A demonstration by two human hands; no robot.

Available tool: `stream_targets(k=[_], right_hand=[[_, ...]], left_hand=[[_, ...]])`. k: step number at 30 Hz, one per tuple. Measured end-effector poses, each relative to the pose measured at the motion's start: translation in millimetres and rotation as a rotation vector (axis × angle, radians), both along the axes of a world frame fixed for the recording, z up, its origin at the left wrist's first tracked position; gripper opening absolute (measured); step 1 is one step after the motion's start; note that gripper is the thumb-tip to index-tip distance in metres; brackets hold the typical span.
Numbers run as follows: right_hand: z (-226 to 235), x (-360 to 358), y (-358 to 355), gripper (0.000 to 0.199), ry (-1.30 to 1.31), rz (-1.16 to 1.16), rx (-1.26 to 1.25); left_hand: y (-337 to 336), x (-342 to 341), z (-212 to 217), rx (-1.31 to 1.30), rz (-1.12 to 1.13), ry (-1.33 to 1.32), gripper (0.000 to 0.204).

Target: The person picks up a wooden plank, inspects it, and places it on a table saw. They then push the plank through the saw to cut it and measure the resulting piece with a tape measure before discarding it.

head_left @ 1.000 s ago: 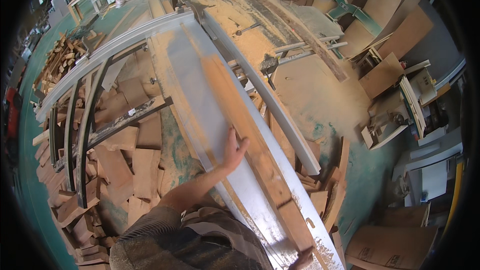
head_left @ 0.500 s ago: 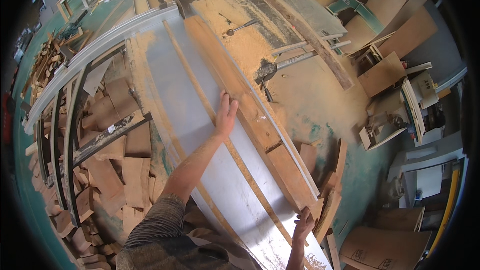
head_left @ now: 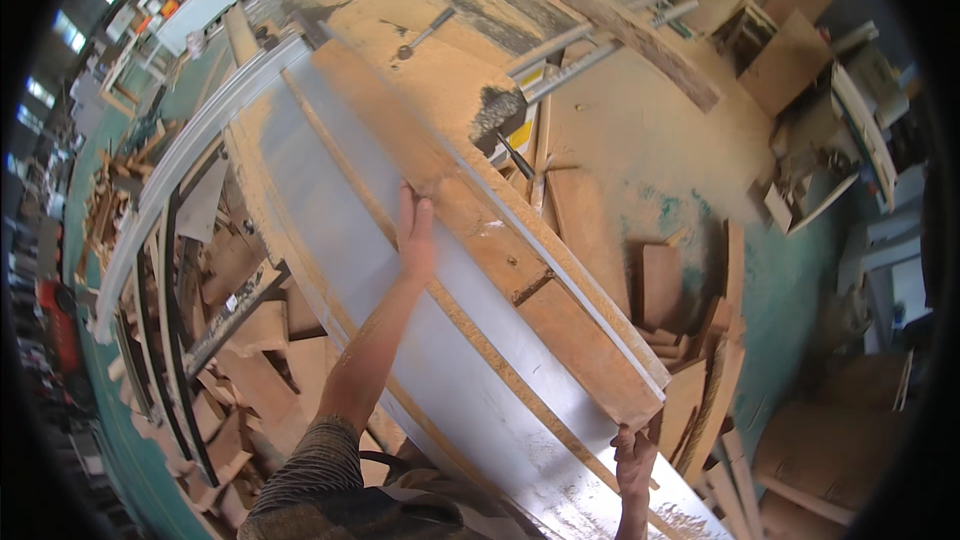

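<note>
A long brown wooden board (head_left: 478,222) lies flat on the silver metal table (head_left: 320,190), its long axis running diagonally from the upper left to the lower right of the view. The far end points forward and leftward, away from the person; the near end points back toward the person's right side. A dark line crosses the board, and a metal rail (head_left: 614,330) runs along its right edge. To its left, a sawdust-filled groove (head_left: 450,310) follows nearly the same direction. The left hand (head_left: 415,235) is unclenched, fingers extended close together, tips at the board's left edge. The right hand (head_left: 633,455) has bent fingers against the near end; whether it grips, I cannot tell.
</note>
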State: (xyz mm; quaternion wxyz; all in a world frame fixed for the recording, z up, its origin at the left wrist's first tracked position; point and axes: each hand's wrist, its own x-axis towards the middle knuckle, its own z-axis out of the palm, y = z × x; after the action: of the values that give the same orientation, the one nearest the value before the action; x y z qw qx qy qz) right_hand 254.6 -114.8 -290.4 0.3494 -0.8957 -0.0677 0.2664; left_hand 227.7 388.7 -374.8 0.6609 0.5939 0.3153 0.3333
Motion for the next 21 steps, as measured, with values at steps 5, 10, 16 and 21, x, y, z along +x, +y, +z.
stream_targets(k=[5,10,16,21], right_hand=[[12,1,12,0.072,-0.044,0.030,-0.084],[-6,1,0,0.049,-0.101,0.121,-0.036],[-7,11,12,0.059,-0.009,0.201,0.015],[-13,14,30,0.051,0.000,0.203,0.104]], left_hand=[[-2,-1,-21,-0.063,0.041,-0.084,0.062],[6,1,-34,-0.110,0.086,-0.120,0.061],[18,10,-27,-0.190,0.141,-0.156,0.055],[50,-1,-42,-0.237,0.104,-0.209,0.053]])
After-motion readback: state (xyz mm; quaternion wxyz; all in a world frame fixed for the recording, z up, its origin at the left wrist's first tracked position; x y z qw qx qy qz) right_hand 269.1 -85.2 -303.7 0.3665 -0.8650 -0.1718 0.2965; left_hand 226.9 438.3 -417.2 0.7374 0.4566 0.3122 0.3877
